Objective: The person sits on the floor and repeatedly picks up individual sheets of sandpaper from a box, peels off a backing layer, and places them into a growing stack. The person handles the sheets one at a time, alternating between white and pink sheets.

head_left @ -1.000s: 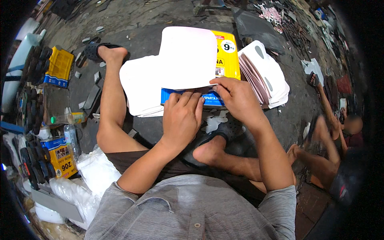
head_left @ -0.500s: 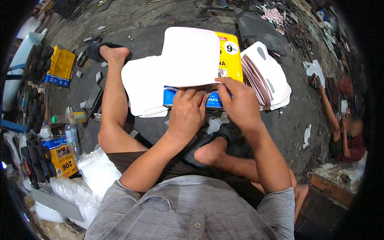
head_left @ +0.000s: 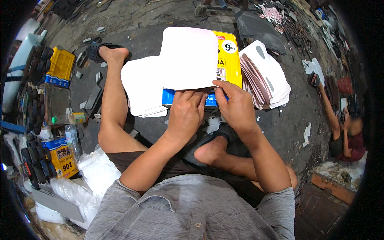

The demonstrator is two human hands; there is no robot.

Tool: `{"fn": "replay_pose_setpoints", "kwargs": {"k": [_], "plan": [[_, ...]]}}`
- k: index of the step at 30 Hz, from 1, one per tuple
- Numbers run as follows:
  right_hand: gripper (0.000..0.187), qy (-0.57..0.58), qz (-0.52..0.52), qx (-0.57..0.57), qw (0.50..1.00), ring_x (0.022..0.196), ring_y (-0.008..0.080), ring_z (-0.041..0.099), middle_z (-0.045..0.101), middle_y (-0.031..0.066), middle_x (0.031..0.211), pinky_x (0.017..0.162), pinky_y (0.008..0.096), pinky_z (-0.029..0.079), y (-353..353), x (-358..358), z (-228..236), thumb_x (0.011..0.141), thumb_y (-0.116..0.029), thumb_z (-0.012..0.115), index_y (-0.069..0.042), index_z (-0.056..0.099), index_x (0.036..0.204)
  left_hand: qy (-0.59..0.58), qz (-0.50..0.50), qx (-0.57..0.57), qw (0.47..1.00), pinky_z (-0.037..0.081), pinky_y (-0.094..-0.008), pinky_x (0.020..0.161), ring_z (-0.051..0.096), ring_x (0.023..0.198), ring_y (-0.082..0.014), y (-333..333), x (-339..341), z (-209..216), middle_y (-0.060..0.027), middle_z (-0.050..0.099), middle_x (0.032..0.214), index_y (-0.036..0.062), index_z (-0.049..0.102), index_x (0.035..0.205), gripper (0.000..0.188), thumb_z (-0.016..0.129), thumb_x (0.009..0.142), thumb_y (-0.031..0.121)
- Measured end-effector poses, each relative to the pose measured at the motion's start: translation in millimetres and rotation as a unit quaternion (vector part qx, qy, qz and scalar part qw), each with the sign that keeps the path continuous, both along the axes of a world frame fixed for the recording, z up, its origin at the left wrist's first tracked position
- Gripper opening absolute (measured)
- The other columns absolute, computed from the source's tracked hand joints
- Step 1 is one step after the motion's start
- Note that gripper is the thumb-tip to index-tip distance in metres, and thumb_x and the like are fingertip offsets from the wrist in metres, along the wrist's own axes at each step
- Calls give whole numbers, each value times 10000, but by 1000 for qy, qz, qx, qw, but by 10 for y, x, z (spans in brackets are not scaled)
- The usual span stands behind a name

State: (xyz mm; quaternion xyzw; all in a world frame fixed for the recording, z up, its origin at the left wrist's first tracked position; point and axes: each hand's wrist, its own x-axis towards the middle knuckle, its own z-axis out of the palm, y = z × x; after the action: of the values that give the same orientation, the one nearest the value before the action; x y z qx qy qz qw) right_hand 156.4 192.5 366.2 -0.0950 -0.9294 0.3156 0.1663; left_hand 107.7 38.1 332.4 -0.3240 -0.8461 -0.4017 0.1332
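A thin white sheet with rounded corners lies over a yellow and blue tin in front of me. At the sheet's near right corner, my right hand is closed, pinching the edge between thumb and fingers. My left hand is closed at the middle of the near edge, its fingertips partly hidden beneath the sheet. Left of the tin sits a stack of white sheets, partly covered by the held one. On the right leans a stack of cut white pieces with grey oval patches and pinkish edges.
White scraps lie on the dark floor by my foot. Tins, a plastic bottle, black soles and plastic bags crowd the left. Another person sits far right. Offcuts are heaped at the back.
My right hand has shifted slightly left and its grip sits a little lower on the corner. The sheet's near edge now lies a bit nearer to me. My left hand has barely moved.
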Motion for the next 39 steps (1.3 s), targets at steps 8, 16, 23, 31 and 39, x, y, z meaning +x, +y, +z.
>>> {"fn": "replay_pose_setpoints", "kwargs": {"k": [8, 16, 23, 31, 39], "plan": [[188, -18, 20, -6, 1000, 937, 390, 742, 754, 215, 1027, 842, 452, 593, 3, 27, -55, 961, -110, 665, -10, 745, 1099, -52, -18, -41, 998, 492, -462, 910, 612, 999, -366, -43, 51, 39, -173, 689, 1046, -19, 747, 1093, 205, 719, 919, 85], [199, 15, 85, 28, 996, 1016, 375, 710, 738, 196, 1056, 910, 444, 571, 8, 113, -169, 929, -72, 688, -6, 733, 1111, -28, 32, -131, 990, 466, -452, 830, 555, 963, -319, -199, 330, 173, -124, 593, 961, 63, 765, 1090, 206, 743, 915, 169], [267, -17, 146, 92, 985, 1101, 390, 650, 689, 222, 1148, 956, 461, 540, -47, 162, -66, 925, -42, 618, 60, 679, 1165, -28, -74, -81, 994, 493, -412, 837, 563, 957, -310, -295, -201, 342, -125, 603, 1105, 134, 723, 1275, 372, 672, 911, 82], [349, -42, 158, 134, 977, 1185, 372, 624, 659, 227, 1246, 1003, 440, 528, -42, 198, -60, 935, -55, 549, 88, 638, 1240, 72, -69, -322, 941, 533, -410, 805, 569, 965, -290, -193, -537, 102, -39, 606, 1187, 299, 674, 1394, 467, 615, 946, 180], [232, -14, -50, -77, 996, 935, 251, 729, 742, 133, 1073, 881, 423, 580, 169, 143, 178, 995, -89, 617, -22, 709, 1197, 90, -84, 114, 986, 476, -396, 826, 618, 851, -289, -268, -101, 553, -96, 686, 909, 62, 773, 1087, 356, 645, 777, -57]]}}
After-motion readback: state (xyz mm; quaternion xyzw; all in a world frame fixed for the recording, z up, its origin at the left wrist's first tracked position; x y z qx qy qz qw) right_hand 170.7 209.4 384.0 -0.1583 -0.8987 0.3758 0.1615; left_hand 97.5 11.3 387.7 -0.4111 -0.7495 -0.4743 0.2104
